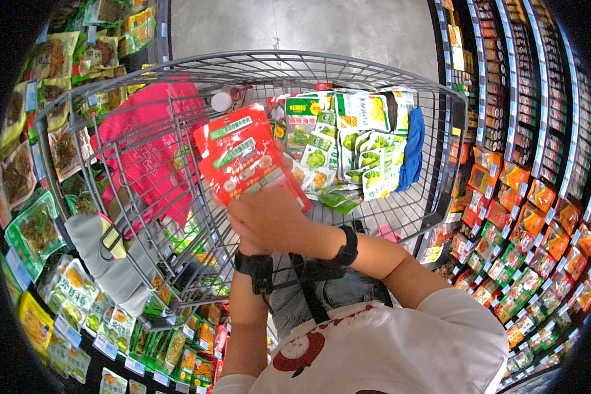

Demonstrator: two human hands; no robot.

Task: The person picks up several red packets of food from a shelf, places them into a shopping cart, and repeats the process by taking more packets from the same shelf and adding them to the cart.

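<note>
Red food packets (236, 152), overlapping like a small fan, are held up above the shopping cart's wire basket (256, 55). My right hand (271, 216) grips their lower edge, its arm reaching in from the right. Mostly hidden beneath it, my left hand (248, 245) also holds the packets, with fingertips showing behind their right edge. Black bands circle both wrists. Inside the basket, beyond the packets, lie green-and-white food packets (320, 147), a blue folded item (412, 150) and a bottle with a white cap (221, 102).
A bright pink bag or cloth (152, 143) fills the basket's left part. Grey fabric (111, 261) hangs at its lower left corner. Shelves of bagged foods (42, 226) flank the cart at left, with more packed shelves (527, 221) at right. Grey floor (305, 29) lies beyond.
</note>
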